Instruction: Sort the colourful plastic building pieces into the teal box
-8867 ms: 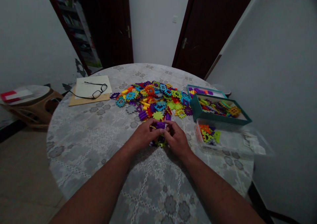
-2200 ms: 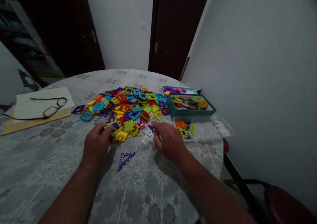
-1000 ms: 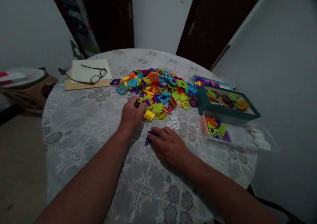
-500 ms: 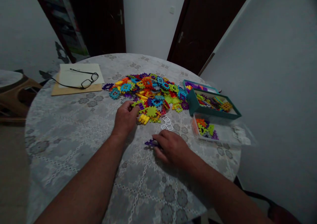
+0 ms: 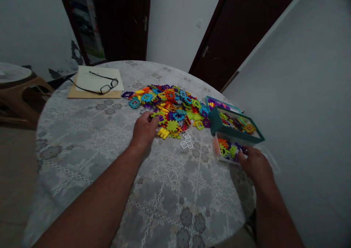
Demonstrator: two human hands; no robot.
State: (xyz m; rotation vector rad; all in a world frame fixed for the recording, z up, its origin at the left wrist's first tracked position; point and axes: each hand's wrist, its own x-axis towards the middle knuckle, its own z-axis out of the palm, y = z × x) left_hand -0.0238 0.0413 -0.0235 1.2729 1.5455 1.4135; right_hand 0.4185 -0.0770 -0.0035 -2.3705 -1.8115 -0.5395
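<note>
My left hand [image 5: 144, 129] rests on the round table [image 5: 90, 149] at the near edge of a pile of colourful plastic building pieces [image 5: 170, 103]. Its fingers are curled and pinch a green and purple piece [image 5: 157, 115] at the pile's edge. My right hand [image 5: 255, 164] is far to the right, at the near corner of a clear plastic tray [image 5: 219, 156] that holds a few orange, green and purple pieces. Its fingers are curled, and a small purple piece [image 5: 243, 151] shows at the fingertips.
A teal box [image 5: 219, 125] with more pieces stands just behind the clear tray. White lattice pieces [image 5: 187, 141] and a yellow piece [image 5: 163, 133] lie near the pile. Glasses [image 5: 105, 87] lie on paper at the far left. A brown stool [image 5: 19, 94] stands left of the table.
My right hand has left the table's middle, where it covered a purple triangle, and swung right to the clear tray. The triangle is gone from the cloth. My left hand stays at the pile.
</note>
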